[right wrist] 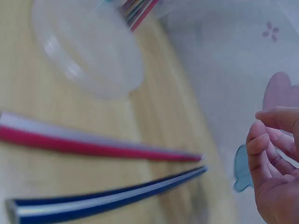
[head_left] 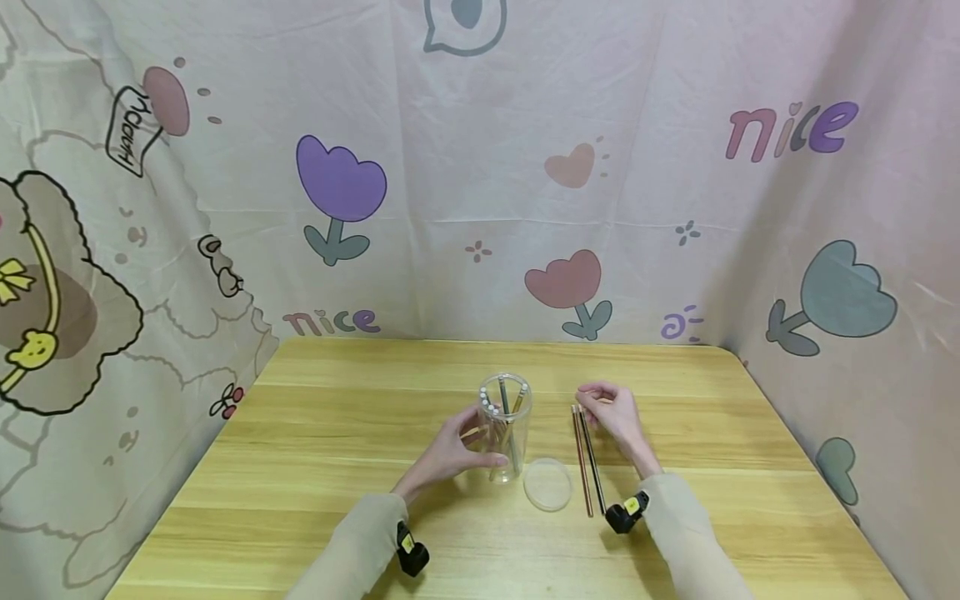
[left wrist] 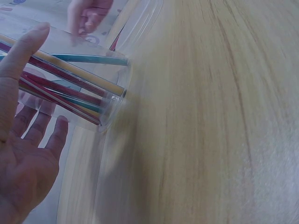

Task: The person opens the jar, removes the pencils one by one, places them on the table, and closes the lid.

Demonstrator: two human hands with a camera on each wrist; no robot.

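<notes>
"Clear jar [head_left: 519,454], head view: upright on the wooden table [head_left: 360,400], pencils [head_left: 518,403] leaning inside. What are the hands doing?"

"Left hand [head_left: 450,452] grips the jar between thumb and fingers. Right hand [head_left: 613,414], fingers bent, is by the far ends of two loose pencils [head_left: 582,462] (one reddish, one dark), and a round lid [head_left: 547,485] lies flat between those and the jar."

"Left wrist view?"

"Thumb on one side of the jar, fingers on the other; red, yellow and teal pencils show through its wall."

"Right wrist?"

"Thumb and forefinger nearly meet near the loose pencils' tips, and I see nothing held."
</notes>
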